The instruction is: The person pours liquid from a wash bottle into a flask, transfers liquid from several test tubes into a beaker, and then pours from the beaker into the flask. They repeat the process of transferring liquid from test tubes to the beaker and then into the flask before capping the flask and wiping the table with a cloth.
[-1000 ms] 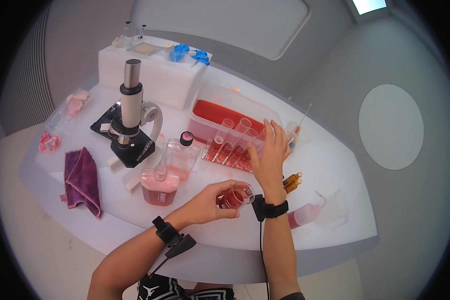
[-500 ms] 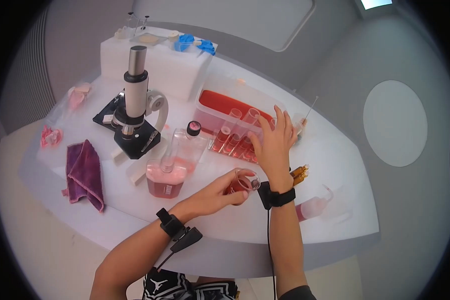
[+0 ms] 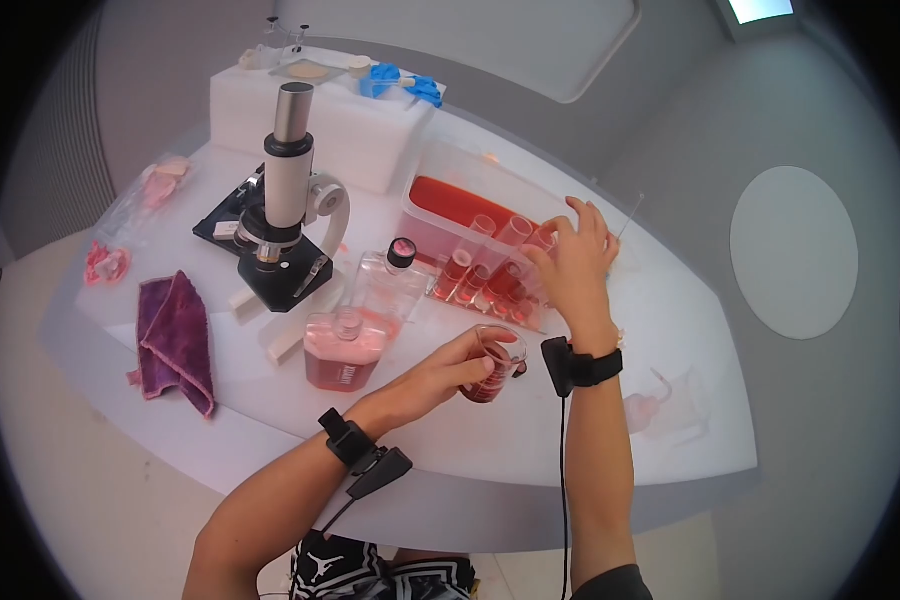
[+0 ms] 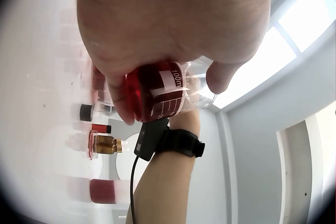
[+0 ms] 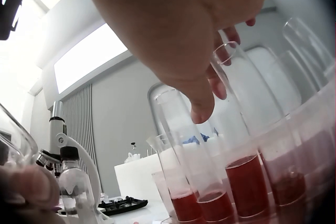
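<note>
My left hand [image 3: 445,375] grips a small glass beaker [image 3: 492,385] of dark red liquid, fingers and thumb curled round its wall. White print with a 100 ml mark shows on the beaker [image 4: 163,87] in the left wrist view. Over the right end of a clear rack [image 3: 490,308] of test tubes is my right hand [image 3: 582,262], its fingers bent and thumb apart from them. In the right wrist view the thumb and fingertips are beside the rim of a tall test tube [image 5: 245,182] with red liquid; other tubes [image 5: 186,205] stand next to it.
Behind the rack sits a translucent bin [image 3: 450,200] with a red interior. Left of the beaker are two clear bottles [image 3: 345,355], a microscope [image 3: 288,210] and a purple cloth [image 3: 175,345]. A wash bottle [image 3: 645,410] stands at right, blue gloves [image 3: 405,82] on a white block.
The right hand has shifted right along the rack, its thumb and index closer to the end tubes. The left hand still holds the beaker, slightly farther right. The head view has shifted a little.
</note>
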### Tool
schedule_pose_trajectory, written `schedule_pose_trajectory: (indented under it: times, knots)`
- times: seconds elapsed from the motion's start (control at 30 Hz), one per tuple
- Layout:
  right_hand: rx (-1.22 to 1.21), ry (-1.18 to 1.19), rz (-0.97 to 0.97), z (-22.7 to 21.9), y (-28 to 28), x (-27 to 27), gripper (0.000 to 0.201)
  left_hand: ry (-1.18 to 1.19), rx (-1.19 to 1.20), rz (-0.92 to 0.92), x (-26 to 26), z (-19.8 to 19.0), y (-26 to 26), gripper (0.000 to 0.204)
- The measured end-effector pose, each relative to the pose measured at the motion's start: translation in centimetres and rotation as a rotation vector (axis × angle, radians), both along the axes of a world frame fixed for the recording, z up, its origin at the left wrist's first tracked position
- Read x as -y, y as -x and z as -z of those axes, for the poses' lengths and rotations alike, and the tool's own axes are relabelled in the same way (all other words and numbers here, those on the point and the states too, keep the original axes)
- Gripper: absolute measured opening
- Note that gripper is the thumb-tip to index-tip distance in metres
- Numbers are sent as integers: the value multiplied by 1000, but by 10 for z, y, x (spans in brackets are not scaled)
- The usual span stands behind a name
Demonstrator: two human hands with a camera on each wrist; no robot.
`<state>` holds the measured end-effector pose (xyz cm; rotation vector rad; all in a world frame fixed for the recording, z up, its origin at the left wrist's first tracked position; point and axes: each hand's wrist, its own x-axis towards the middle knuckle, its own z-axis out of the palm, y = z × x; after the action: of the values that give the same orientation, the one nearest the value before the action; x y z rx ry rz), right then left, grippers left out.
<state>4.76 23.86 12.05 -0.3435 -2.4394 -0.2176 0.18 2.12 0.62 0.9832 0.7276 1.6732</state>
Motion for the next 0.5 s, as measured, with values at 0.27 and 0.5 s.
schedule_pose_trajectory:
  times: [0.27,0.5]
  knots:
    - [-352,599,-224,-46,-41,9,29,3,19,-61,-2,5,3,55]
    - [-379,1045,-599,-56,-75,30,35,34,-103,-160,0,-1,3,55]
